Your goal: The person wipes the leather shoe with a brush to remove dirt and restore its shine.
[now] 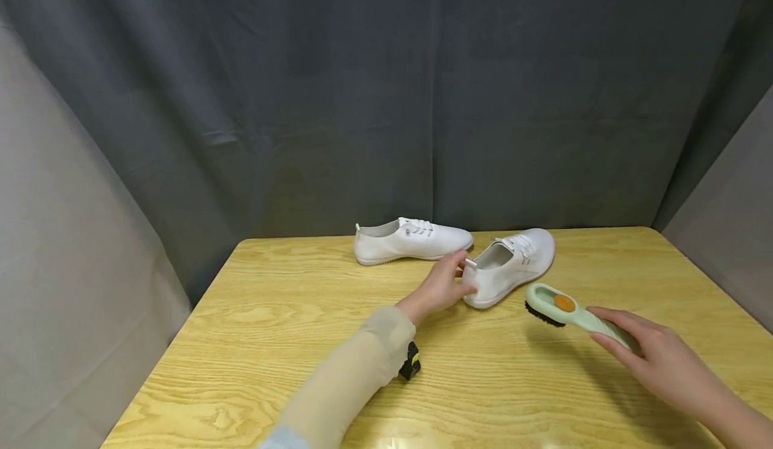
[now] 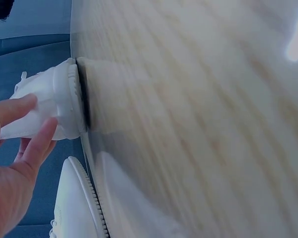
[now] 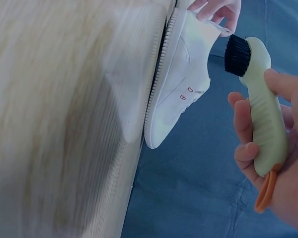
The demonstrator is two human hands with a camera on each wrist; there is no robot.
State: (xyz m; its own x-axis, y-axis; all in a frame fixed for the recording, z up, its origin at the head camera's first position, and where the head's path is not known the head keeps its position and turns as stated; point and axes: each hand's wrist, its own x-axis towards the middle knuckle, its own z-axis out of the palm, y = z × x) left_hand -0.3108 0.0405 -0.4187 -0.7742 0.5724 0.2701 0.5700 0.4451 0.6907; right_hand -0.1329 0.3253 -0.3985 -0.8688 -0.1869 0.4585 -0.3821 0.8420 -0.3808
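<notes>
We see a yellow table point(image 1: 241, 341) low down, dark cloth point(image 1: 338, 100) up top; the left hand point(image 1: 442, 284) pinches a white shoe point(image 1: 504, 276), the right hand point(image 1: 667, 362) curls its fingers round a brush point(image 1: 583, 318)

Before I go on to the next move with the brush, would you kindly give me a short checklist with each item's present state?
1. Right grip around the handle of the brush: ok.
2. Black bristles facing down toward the table: ok.
3. Left grip at the heel of the nearer shoe, thumb and fingers touching it: ok.
4. Bristles touching that shoe: not ok; there is a gap between them.
5. Heel of that shoe flat on the table: cannot tell; it may be slightly raised.
6. Other shoe upright on its sole: ok.
</notes>
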